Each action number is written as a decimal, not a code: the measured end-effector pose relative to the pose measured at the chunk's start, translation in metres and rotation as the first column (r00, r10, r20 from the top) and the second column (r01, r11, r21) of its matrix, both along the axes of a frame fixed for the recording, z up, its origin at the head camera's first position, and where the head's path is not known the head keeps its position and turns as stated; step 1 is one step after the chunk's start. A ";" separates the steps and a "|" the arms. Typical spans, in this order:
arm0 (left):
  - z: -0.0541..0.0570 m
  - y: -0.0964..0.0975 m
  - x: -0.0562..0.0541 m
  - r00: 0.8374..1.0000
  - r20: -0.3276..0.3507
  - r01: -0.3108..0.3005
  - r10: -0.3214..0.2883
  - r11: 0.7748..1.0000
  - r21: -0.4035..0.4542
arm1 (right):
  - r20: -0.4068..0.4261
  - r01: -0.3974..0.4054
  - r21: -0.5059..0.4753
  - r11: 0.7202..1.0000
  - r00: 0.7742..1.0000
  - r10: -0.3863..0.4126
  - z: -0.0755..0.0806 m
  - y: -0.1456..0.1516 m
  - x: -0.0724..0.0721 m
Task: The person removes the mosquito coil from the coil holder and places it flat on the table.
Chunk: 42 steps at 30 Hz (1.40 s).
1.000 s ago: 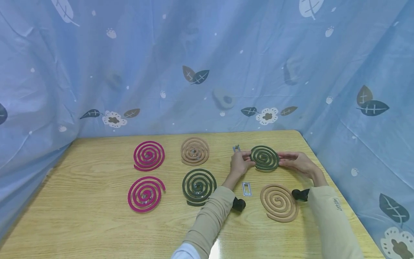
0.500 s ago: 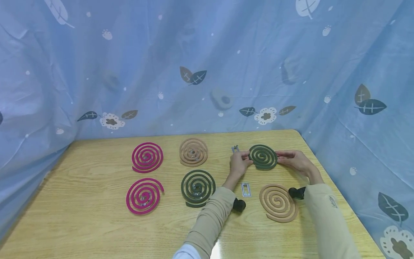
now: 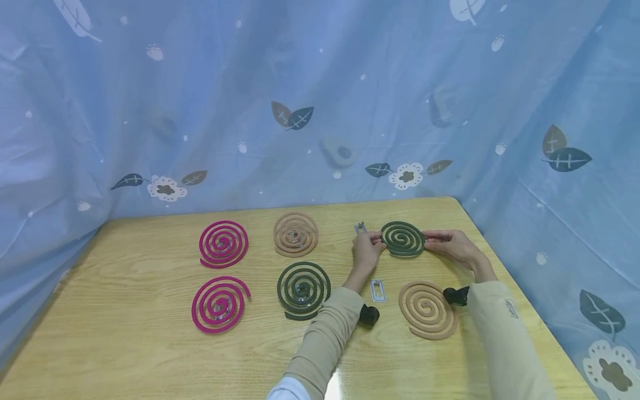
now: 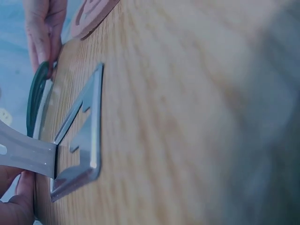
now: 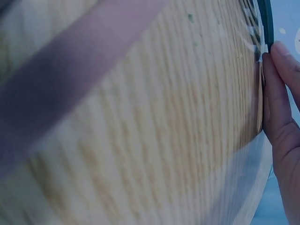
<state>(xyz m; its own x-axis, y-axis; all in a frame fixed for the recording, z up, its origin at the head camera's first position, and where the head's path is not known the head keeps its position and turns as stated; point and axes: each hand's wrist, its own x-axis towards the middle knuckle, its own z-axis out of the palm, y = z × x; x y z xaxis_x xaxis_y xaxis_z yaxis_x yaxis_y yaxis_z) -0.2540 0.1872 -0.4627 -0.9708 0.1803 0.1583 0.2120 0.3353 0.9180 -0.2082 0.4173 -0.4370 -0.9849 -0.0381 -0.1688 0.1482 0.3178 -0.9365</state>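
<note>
A dark green mosquito coil point(image 3: 401, 238) lies between my two hands at the back right of the table. My left hand point(image 3: 366, 253) pinches its left edge, and my right hand point(image 3: 454, 247) pinches the right edge between thumb and fingers. In the right wrist view, some clear, shiny material shows beside the coil's edge; what it is I cannot tell. Just behind the left hand is a small metal coil stand point(image 3: 360, 228). A second metal stand point(image 3: 378, 290) rests nearer, and the left wrist view shows its cut-out frame point(image 4: 93, 117) with a raised strip.
A tan coil point(image 3: 428, 309) lies below my right hand. To the left are another tan coil point(image 3: 295, 235), a green coil point(image 3: 303, 290) and two magenta coils point(image 3: 223, 244), with metal showing through their gaps. A blue patterned curtain point(image 3: 210, 111) encloses the wooden table point(image 3: 125, 311).
The coil between my hands now looks flatter, its near edge less tilted toward me. Both hands keep their hold. The whole head view has shifted slightly.
</note>
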 end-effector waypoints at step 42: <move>0.004 0.002 -0.001 0.999 0.024 0.038 -0.038 0.999 -0.016 | -0.040 0.067 -0.020 0.998 0.997 -0.068 -0.005 -0.004 -0.003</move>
